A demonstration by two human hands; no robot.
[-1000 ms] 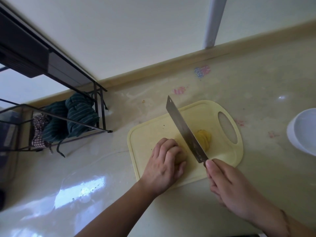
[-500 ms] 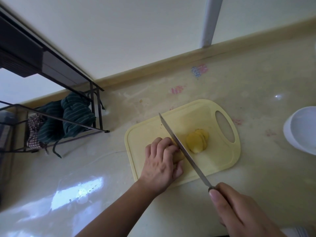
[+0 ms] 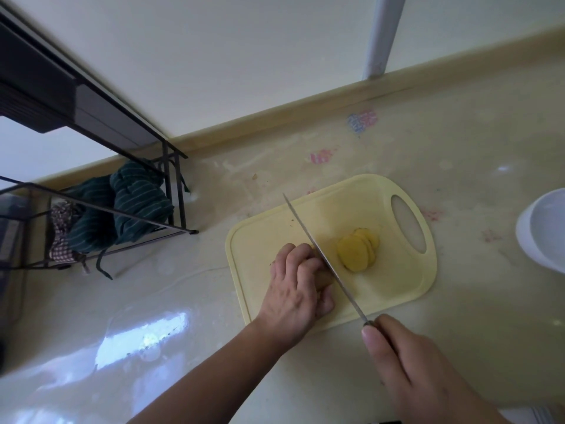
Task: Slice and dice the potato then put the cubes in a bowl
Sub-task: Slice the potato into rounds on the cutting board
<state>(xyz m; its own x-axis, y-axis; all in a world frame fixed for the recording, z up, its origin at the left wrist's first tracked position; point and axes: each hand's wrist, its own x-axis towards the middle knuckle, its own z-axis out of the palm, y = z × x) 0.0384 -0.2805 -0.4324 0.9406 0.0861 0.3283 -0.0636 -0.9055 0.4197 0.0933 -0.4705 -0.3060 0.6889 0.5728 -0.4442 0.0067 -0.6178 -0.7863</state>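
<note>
A pale yellow cutting board [image 3: 400, 289] lies on the counter. My left hand [image 3: 296, 289] curls over the uncut piece of potato [image 3: 324, 278] at the board's left side and hides most of it. My right hand [image 3: 419, 371] grips the handle of a long knife [image 3: 321, 255], whose blade stands edge-down right against my left fingers. A fanned stack of yellow potato slices [image 3: 357, 252] lies just right of the blade. A white bowl [image 3: 544, 228] sits at the right edge, partly cut off.
A black wire rack [image 3: 171, 221] holding striped dark green cloths [image 3: 134, 206] stands at the left on the glossy beige counter [image 3: 214, 347]. A wall and a white pipe [image 3: 382, 35] run along the back.
The knife has drawn back toward me and turned edge-down against my left fingers. The stack of slices now shows fully to the right of the blade.
</note>
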